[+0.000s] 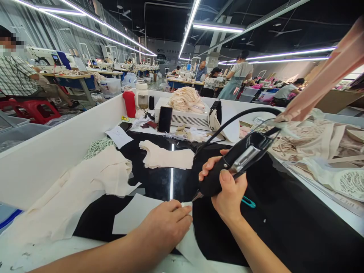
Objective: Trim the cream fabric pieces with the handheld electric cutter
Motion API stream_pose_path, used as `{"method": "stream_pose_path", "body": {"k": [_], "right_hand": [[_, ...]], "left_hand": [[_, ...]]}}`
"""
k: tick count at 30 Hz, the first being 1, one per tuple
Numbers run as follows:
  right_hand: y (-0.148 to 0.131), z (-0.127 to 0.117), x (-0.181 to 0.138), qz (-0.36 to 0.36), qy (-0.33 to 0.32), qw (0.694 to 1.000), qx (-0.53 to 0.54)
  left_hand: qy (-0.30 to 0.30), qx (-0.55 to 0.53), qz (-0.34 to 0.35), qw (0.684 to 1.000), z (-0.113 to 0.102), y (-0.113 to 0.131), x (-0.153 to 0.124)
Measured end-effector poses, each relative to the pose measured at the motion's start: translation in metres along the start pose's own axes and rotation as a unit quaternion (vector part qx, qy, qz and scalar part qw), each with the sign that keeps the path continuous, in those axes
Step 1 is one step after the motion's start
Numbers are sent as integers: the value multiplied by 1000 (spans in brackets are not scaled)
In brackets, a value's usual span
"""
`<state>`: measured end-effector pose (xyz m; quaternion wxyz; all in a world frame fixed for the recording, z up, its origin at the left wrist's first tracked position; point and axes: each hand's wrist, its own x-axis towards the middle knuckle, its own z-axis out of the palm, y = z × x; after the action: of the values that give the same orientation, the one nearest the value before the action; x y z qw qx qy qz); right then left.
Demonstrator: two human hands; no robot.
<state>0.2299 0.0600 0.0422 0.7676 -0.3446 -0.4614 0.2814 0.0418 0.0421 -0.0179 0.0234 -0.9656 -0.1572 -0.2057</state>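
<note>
My right hand [227, 185] is wrapped round a black corded hand tool [218, 176], which tilts down to the left. Its pointed metal tip [196, 195] is at the corner of a small cream fabric piece [187, 204]; whether they touch I cannot tell. With fingers bent and close together, my left hand [170, 222] holds that piece down on the black work surface [287, 223]. Part of the piece is hidden under the fingers. A pale flat sheet [136, 214] lies beside and partly beneath my left hand.
Cream fabric pieces lie in a stack [169, 156] ahead and a large pile [82, 185] at left. A phone [165, 119] leans against a white box [189, 118]. The tool's black cable [241, 110] arches above the table. Teal snips [248, 202] lie right of my wrist; a white wall [71, 146] borders the left.
</note>
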Motion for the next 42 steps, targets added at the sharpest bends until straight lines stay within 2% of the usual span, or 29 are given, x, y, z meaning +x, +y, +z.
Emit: {"method": "stream_pose_path", "body": {"k": [11, 29, 42], "right_hand": [[2, -2, 0, 0, -8, 1000, 24], [-4, 2, -1, 12, 9, 999, 40], [-2, 2, -2, 8, 1, 1000, 23]], "left_hand": [[-4, 38, 27, 999, 2, -1, -1], [53, 39, 17, 998, 5, -1, -1], [22, 44, 23, 999, -1, 1, 0]]}}
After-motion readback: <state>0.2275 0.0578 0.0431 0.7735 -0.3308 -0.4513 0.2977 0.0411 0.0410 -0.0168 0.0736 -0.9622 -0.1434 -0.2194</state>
